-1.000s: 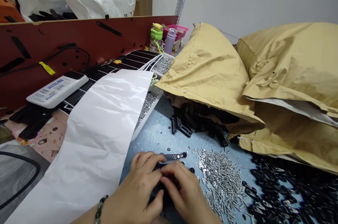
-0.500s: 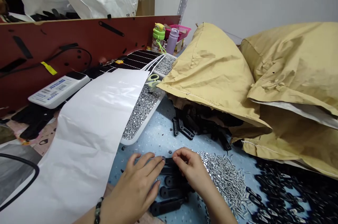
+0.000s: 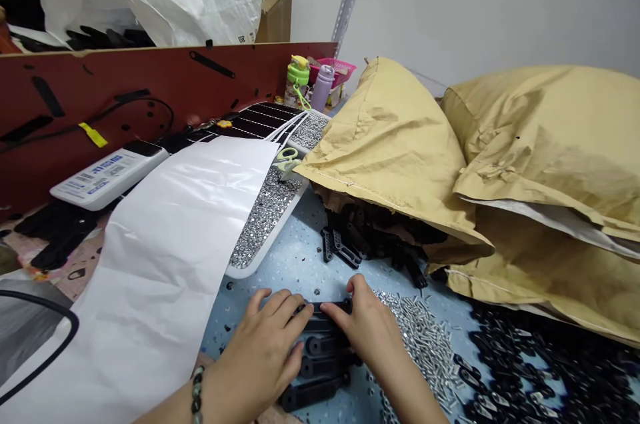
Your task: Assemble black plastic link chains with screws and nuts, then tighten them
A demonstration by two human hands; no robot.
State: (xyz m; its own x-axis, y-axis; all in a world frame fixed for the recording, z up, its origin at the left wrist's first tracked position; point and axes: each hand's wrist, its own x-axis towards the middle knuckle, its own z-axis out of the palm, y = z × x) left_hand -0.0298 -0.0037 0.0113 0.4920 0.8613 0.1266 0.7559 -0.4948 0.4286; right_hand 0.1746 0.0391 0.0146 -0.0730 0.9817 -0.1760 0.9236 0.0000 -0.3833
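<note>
Several black plastic bars (image 3: 323, 366) lie side by side in a row on the blue speckled table top. My left hand (image 3: 267, 344) has its fingers stretched out, the fingertips touching the left end of the farthest bar (image 3: 333, 306). On that bar's right side is my right hand (image 3: 370, 327), its thumb laid along the bar and its bent index finger at the far end. The lower fingers of the right hand are hidden. Close beside it on the right lies a heap of silver screws (image 3: 430, 337) with small nuts (image 3: 390, 304).
A white tray of nuts (image 3: 263, 217) with scissors (image 3: 287, 161) on it stands behind, partly under a white sheet (image 3: 175, 211). An open brown paper sack (image 3: 395, 131) spills black parts (image 3: 357, 237). More small black parts (image 3: 530, 357) lie at right.
My right thumb and index finger were pinched together near the left fingertips. They have parted and shifted right along the farthest bar. The left hand stays nearly in place; the view tilts slightly.
</note>
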